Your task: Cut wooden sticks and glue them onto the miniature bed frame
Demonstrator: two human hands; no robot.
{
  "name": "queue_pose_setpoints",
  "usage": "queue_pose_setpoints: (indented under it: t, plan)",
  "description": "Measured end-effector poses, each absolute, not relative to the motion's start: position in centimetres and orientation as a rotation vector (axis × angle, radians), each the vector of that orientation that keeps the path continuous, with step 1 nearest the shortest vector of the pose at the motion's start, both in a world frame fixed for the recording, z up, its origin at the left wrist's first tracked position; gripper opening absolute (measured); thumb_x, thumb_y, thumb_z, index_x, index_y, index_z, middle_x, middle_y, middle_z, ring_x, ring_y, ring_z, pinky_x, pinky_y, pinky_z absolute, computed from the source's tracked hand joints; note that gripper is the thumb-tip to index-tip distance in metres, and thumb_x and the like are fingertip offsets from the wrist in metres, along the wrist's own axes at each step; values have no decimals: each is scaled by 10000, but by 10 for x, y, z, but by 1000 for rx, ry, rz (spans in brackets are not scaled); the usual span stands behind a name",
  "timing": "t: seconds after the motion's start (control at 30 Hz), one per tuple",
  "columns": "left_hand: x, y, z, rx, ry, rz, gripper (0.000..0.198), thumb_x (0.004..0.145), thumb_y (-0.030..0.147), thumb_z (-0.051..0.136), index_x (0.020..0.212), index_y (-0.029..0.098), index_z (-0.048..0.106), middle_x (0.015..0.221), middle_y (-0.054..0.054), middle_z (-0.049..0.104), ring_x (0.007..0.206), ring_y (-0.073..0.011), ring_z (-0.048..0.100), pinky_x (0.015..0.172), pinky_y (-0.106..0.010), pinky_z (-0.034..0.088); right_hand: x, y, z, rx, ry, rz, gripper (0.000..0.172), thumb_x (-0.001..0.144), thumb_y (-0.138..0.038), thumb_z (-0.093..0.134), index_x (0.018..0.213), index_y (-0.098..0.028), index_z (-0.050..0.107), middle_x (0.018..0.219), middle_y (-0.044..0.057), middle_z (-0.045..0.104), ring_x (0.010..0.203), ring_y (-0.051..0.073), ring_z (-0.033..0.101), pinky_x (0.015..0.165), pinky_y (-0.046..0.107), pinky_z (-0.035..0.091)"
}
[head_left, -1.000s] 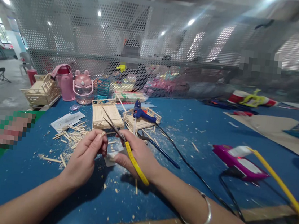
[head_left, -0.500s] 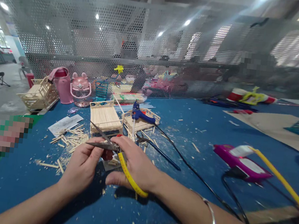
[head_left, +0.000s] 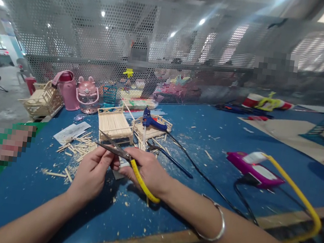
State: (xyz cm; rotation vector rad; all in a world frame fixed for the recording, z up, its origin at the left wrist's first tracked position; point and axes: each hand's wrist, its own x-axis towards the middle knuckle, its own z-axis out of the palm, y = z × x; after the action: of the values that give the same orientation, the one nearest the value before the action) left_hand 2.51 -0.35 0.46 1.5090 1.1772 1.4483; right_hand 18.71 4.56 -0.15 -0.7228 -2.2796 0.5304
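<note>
My right hand (head_left: pixel 152 171) is wrapped round a pair of scissors (head_left: pixel 144 183) with yellow-covered handles. The dark blades point left, a little apart, and pass over the fingertips of my left hand (head_left: pixel 92 170). Thumb and fingers of that left hand are pinched together under the blades; whatever they hold is hidden. Just beyond the hands stands a small bed-like model (head_left: pixel 115 123) made of thin wooden sticks. To its right, a blue glue gun (head_left: pixel 153 122) rests on a low wooden stick frame (head_left: pixel 160 132). Cut stick pieces (head_left: pixel 80 149) lie beyond my left hand.
Blue-handled pliers (head_left: pixel 171 160) lie right of the hands, near the glue gun's black cable. A purple power strip (head_left: pixel 257 173) with a yellow cord lies farther right. A pink flask (head_left: pixel 68 92) and pink bottle (head_left: pixel 87 96) stand at the back, before a perforated screen (head_left: pixel 101 39).
The scissor blades have come closer together, and my right thumb has moved up toward the handles. My left hand keeps its pinch. The power strip sits slightly farther left in view.
</note>
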Motion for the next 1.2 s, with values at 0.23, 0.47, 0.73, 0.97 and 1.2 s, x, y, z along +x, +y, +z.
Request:
queue_pose_setpoints:
  t: [0.23,0.47,0.73,0.97,1.2]
  plan:
    - [27,-1,-1,1453,1164,1430,307,844,426,502,742,153,596,639,-13,580,615,-137,541,603,-235,430,189,46,5,-772,-2341,568,315,812,-460,537,914,-168,596,797,43,639,679,138,551,643,257,421]
    - [24,1,-4,1605,1225,1436,290,877,378,445,759,158,592,674,-15,581,645,-137,523,623,-237,417,191,46,9,-815,-2348,484,320,772,-437,600,966,-182,589,906,61,666,794,169,593,700,266,421]
    - [23,0,1,1673,1326,1481,295,868,358,438,692,166,577,616,-8,570,611,-139,511,589,-231,388,185,35,16,-1273,-2197,488,558,606,-655,644,865,-169,552,743,43,616,580,145,514,522,247,333]
    - [21,-4,5,1853,1298,1350,325,870,327,416,596,177,506,579,10,512,575,-126,466,558,-222,355,190,39,12,-996,-2289,407,595,539,-623,717,866,-155,549,833,59,595,734,185,526,633,282,392]
    - [23,-3,5,1952,1346,1385,316,875,298,402,605,175,511,559,18,504,543,-116,465,532,-207,353,188,40,6,-1011,-2314,459,530,646,-651,617,828,-160,534,777,45,581,655,155,500,579,260,365]
